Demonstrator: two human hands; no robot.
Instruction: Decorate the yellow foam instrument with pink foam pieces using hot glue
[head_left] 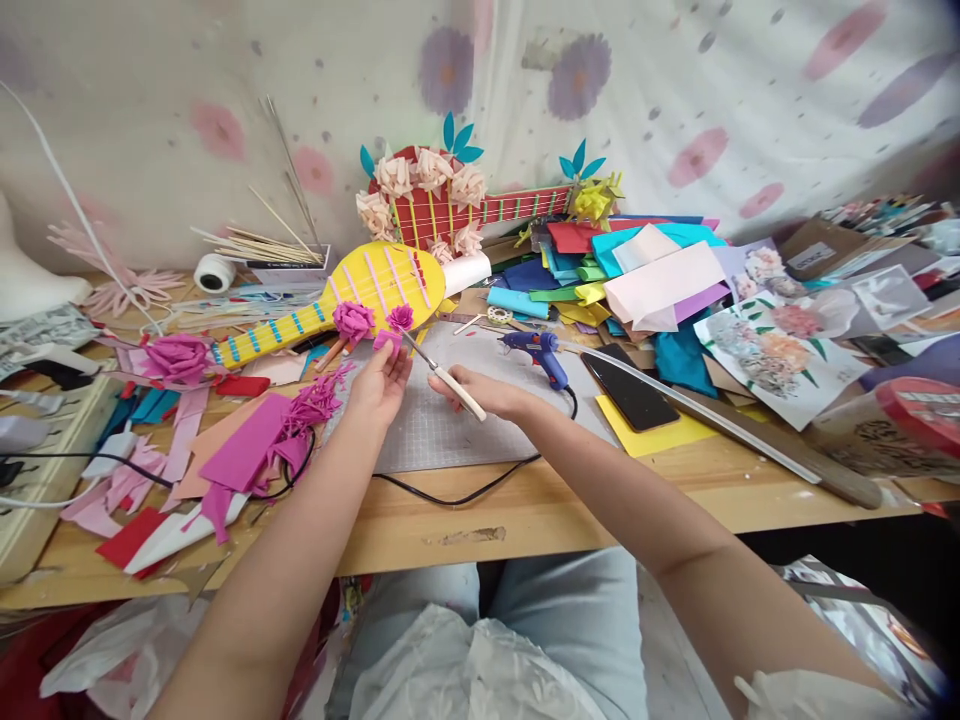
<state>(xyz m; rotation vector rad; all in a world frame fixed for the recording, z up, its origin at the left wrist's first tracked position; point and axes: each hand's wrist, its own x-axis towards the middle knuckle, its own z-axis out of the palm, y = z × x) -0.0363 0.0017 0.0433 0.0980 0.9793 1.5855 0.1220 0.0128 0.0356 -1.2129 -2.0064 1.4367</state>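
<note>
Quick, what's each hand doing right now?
Left hand: closed, pinching a small magenta paper piece.
Right hand: closed around white-handled scissors, blades pointing toward that paper.

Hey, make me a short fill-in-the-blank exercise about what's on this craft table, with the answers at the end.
1. The right grip holds a pair of ____ with white handles, while the left grip holds a pink piece.
2. Behind the yellow instrument, the rear instrument has a ____ body.
3. A blue ____ lies on the gray mat.
4. A black ____ lies partly on a yellow sheet.

Missing words: scissors; red; glue gun; phone.
</note>
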